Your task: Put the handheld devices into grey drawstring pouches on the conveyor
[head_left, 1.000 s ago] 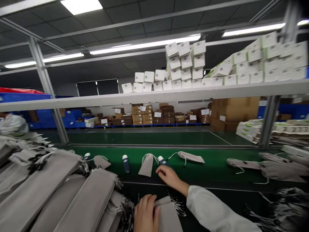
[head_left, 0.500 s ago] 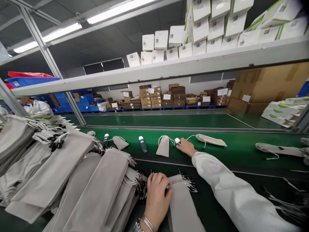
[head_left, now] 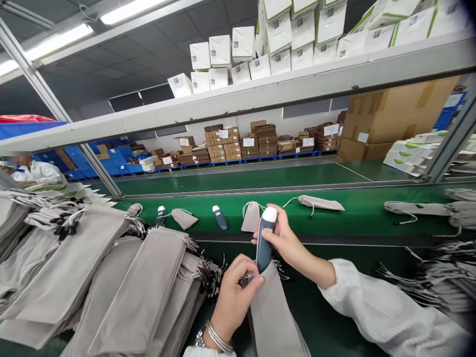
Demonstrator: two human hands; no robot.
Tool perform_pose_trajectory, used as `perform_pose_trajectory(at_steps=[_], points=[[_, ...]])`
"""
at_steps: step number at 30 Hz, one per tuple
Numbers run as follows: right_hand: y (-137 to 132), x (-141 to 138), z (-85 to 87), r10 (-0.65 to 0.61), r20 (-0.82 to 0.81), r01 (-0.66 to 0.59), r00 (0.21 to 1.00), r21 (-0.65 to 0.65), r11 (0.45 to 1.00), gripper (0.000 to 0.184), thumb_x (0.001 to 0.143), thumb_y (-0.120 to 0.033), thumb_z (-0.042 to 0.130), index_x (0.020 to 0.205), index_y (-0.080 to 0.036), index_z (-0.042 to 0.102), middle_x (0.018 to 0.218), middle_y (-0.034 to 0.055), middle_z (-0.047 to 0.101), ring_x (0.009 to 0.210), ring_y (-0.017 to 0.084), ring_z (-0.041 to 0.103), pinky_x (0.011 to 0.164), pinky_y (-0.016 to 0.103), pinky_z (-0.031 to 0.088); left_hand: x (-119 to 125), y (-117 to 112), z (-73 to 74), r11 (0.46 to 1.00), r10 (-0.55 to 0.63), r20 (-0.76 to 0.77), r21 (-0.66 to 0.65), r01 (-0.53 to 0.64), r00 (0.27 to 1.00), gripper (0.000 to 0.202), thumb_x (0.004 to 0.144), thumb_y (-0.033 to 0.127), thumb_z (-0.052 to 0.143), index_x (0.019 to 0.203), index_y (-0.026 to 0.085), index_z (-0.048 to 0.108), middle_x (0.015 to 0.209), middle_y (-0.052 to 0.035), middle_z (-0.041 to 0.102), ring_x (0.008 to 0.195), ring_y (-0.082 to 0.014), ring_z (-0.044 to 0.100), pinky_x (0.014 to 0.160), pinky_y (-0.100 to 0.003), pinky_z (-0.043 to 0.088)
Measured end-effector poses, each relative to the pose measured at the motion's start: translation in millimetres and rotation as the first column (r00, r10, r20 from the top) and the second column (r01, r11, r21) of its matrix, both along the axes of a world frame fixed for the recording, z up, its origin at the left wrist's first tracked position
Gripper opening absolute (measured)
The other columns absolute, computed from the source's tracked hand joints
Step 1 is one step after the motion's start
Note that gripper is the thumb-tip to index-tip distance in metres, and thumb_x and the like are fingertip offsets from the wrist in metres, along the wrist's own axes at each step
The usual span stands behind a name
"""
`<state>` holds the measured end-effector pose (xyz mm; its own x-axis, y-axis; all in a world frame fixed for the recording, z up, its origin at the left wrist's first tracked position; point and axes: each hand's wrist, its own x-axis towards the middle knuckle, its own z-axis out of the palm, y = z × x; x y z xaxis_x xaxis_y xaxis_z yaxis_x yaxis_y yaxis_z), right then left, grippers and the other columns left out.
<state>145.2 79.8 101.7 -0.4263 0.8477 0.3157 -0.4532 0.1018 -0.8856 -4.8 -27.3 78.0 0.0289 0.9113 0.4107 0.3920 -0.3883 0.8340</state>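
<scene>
My right hand [head_left: 288, 243] grips a dark blue device with a white cap [head_left: 265, 238], held upright with its lower end in the mouth of a long grey drawstring pouch [head_left: 273, 312]. My left hand [head_left: 234, 292] pinches the pouch's opening at its left edge. Both hands are just in front of the green conveyor belt [head_left: 357, 218]. On the belt behind them lie a small grey pouch [head_left: 252, 218], another blue device [head_left: 219, 217] and a third device [head_left: 160, 215].
Piles of long grey pouches [head_left: 111, 277] fill the bench at left, and more pouches [head_left: 439, 282] lie at right. A flat grey pouch [head_left: 320, 202] lies on the belt. White boxes [head_left: 290, 34] are stacked on the overhead shelf. Another person [head_left: 33, 171] works far left.
My right hand picked the blue device off the belt and brought it back to the pouch mouth. My left hand shifted from resting on the pouch to pinching its opening.
</scene>
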Motion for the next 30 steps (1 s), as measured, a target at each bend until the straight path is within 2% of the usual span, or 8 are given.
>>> perform_pose_trajectory(at_steps=[4,8,13,16,18,22,26,30], points=[[-14,10,-1.2,0.176,0.322,-0.215,0.93,0.09,0.972,0.03,0.091,-0.049,0.059,0.105,-0.022,0.054,0.09,0.0013,0.056,0.076,0.012,0.056,0.067,0.025,0.049,11,1,13.2,0.98,0.178,0.246,0.039,-0.194,0.953,0.016,0.085,0.03,0.066,0.076,0.018,0.059,0.103,-0.0071,0.056,0.101,-0.0211,0.055,0.08,-0.027,0.045],[-22,39,12.1,0.432,0.307,-0.379,0.848,-0.217,0.9,0.028,0.086,-0.047,0.064,0.097,-0.024,0.052,0.056,-0.0108,0.026,0.043,0.005,0.02,0.041,0.018,0.02,2,1,29.2,0.971,0.232,0.447,-0.047,-0.236,0.864,0.027,0.079,0.039,0.075,0.077,0.017,0.058,0.091,-0.0029,0.055,0.076,-0.0123,0.054,0.063,-0.02,0.045],[-21,78,53.6,0.121,0.005,-0.117,0.993,-0.201,0.972,0.023,0.086,-0.039,0.065,0.091,-0.025,0.047,0.057,-0.0119,0.014,0.042,0.004,0.006,0.041,0.02,0.015,-14,1,35.8,0.965,0.262,0.553,-0.135,-0.225,0.791,0.029,0.085,0.043,0.068,0.101,0.022,0.056,0.077,0.0038,0.047,0.048,-0.0045,0.029,0.043,-0.017,0.024],[-4,83,72.3,-0.166,-0.102,0.164,0.981,-0.022,0.986,0.016,0.089,-0.035,0.062,0.092,-0.025,0.049,0.059,-0.0101,0.018,0.042,0.006,0.015,0.043,0.022,0.028,-14,2,17.8,0.975,0.219,0.256,-0.079,-0.206,0.941,0.022,0.087,0.034,0.064,0.105,0.022,0.059,0.085,0.0008,0.05,0.056,-0.008,0.037,0.051,-0.021,0.033],[20,76,73.9,-0.387,-0.182,0.417,0.904,0.167,0.894,0.012,0.093,-0.034,0.057,0.094,-0.026,0.048,0.059,-0.0096,0.023,0.044,0.008,0.023,0.054,0.026,0.042,-11,2,0.5,0.975,0.212,-0.006,-0.073,-0.212,0.977,0.011,0.089,0.028,0.06,0.098,0.021,0.062,0.091,-0.0016,0.053,0.064,-0.0113,0.043,0.06,-0.025,0.038],[86,38,49.8,-0.627,0.039,0.498,0.778,0.57,0.654,0.018,0.098,-0.033,0.045,0.114,-0.025,0.045,0.063,-0.0069,0.044,0.054,0.014,0.047,0.071,0.034,0.049,-6,1,-26.2,0.973,0.134,-0.321,-0.139,-0.186,0.938,0.016,0.088,0.013,0.049,0.094,0.021,0.061,0.1,-0.0048,0.055,0.086,-0.0192,0.054,0.075,-0.031,0.043],[137,-33,4.0,-0.558,0.643,0.08,0.525,0.615,0.785,0.054,0.091,-0.025,0.054,0.14,-0.024,0.032,0.112,0.007,0.062,0.085,0.018,0.063,0.077,0.031,0.047,0,2,-35.5,0.957,0.151,-0.477,-0.148,-0.249,0.866,0.027,0.079,0.001,0.046,0.093,0.021,0.058,0.101,-0.0056,0.055,0.095,-0.023,0.054,0.08,-0.035,0.042],[152,-98,-40.2,-0.421,0.824,-0.039,0.379,0.468,0.883,0.045,0.08,-0.028,0.068,0.12,-0.016,0.053,0.112,0.0156,0.065,0.099,0.032,0.065,0.081,0.038,0.047,4,4,-45.4,0.93,0.212,-0.538,-0.145,-0.338,0.816,0.032,0.069,-0.002,0.052,0.09,0.021,0.056,0.1,-0.0049,0.056,0.096,-0.0242,0.052,0.081,-0.036,0.04]])
